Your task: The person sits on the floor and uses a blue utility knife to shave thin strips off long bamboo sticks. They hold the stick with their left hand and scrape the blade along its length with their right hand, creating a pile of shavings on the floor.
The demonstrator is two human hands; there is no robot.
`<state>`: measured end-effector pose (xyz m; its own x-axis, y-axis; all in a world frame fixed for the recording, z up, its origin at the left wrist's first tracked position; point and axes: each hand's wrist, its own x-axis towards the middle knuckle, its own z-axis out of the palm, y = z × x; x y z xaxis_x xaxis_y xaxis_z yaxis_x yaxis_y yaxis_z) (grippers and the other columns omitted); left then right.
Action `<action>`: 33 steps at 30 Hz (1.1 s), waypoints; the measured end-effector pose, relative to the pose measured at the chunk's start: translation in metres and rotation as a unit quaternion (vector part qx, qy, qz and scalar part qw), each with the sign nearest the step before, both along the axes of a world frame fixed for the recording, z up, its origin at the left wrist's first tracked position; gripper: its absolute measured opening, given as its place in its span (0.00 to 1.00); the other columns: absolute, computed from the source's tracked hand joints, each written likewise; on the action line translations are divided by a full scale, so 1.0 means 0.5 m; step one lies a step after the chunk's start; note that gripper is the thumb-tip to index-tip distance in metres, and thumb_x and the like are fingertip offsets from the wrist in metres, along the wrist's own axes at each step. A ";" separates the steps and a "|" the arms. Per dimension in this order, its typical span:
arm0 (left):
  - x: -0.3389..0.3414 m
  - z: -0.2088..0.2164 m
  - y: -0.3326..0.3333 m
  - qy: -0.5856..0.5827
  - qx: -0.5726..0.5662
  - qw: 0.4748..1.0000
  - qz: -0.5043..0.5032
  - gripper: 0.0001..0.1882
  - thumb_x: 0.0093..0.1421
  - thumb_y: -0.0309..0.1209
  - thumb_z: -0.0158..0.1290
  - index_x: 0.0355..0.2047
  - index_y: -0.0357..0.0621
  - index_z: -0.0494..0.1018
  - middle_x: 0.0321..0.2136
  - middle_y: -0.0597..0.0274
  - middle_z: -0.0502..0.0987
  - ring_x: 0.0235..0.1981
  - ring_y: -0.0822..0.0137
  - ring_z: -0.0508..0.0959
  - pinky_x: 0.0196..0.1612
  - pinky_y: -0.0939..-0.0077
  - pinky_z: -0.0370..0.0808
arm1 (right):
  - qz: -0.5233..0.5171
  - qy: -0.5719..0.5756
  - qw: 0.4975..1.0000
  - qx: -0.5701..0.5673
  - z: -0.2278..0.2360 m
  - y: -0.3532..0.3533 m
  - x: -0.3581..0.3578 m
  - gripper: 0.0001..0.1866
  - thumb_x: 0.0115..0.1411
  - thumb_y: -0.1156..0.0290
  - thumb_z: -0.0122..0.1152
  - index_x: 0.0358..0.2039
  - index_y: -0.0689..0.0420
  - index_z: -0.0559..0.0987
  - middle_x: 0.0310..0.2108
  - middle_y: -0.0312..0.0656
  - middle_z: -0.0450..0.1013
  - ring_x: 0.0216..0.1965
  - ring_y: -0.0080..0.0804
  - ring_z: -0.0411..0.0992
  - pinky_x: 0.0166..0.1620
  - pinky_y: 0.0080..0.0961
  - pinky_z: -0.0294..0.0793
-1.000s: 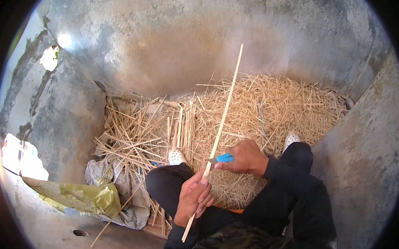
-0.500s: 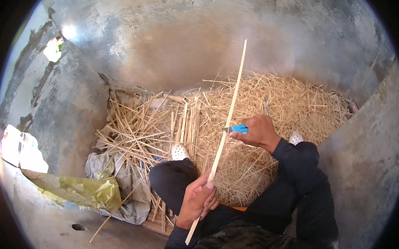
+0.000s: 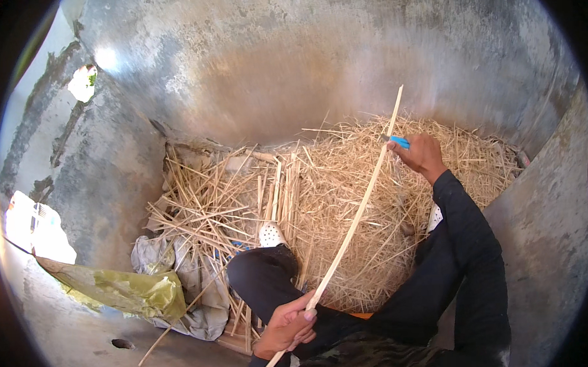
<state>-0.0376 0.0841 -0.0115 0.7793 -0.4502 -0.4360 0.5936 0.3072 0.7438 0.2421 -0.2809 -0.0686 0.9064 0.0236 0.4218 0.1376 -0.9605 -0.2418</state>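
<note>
A long, pale split strip of wood or bamboo (image 3: 351, 232) slants up and away to the right across my lap. Near its lower end my left hand (image 3: 288, 327) is closed around it. My right hand (image 3: 422, 156) grips a blue-handled utility knife (image 3: 399, 141) close to the strip's far end. The knife's short dark blade lies against the strip there. My right arm is stretched forward over a heap of thin shavings (image 3: 349, 272) between my legs.
Loose pale strips (image 3: 204, 199) lie in a pile to the left. Beside them are a grey sheet (image 3: 211, 309) and a crumpled yellow-green sheet (image 3: 139, 292). Stained concrete walls (image 3: 270, 68) enclose the spot. My left foot's white clog (image 3: 270, 235) rests by the strips.
My right hand with the knife has slid along the strip, away from me and to the right. The strip has tilted further right, and my left hand has dropped slightly, still holding it.
</note>
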 end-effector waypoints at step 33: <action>0.087 -0.064 -0.079 -0.223 0.270 0.934 0.069 0.26 0.66 0.30 0.47 0.62 0.31 0.57 0.21 0.73 0.68 0.18 0.84 0.65 0.18 0.86 0.62 | 0.270 0.160 0.947 0.068 0.005 0.225 -0.258 0.39 0.50 0.27 0.49 0.25 0.57 0.79 0.13 0.47 0.70 0.16 0.44 0.72 0.23 0.39 0.69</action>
